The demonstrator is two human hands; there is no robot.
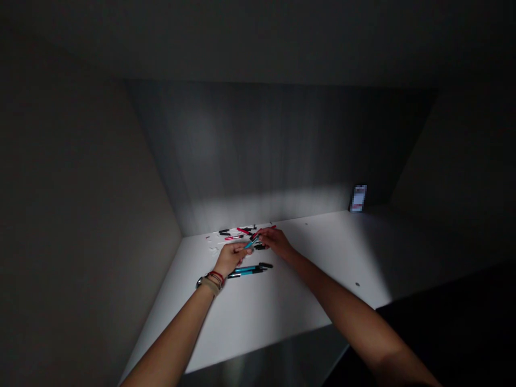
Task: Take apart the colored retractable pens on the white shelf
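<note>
Between my two hands is a blue pen (250,242), tilted up toward the right. My left hand (231,258) is closed on its lower end, with a watch and bands at the wrist. The fingers of my right hand (272,239) pinch its upper, darker end. Just in front of my left hand, blue pens with dark ends (246,273) lie on the white table (298,301). Beyond my hands, red pen parts (234,237) and black pieces (224,231) are scattered. The pen's tip is partly hidden by my fingers.
A phone (358,198) with a lit screen leans against the grey back wall (258,150) at the right. A small dark bit (357,284) lies on the table's right side. Walls rise at the left and back, and the table's front edge is near me.
</note>
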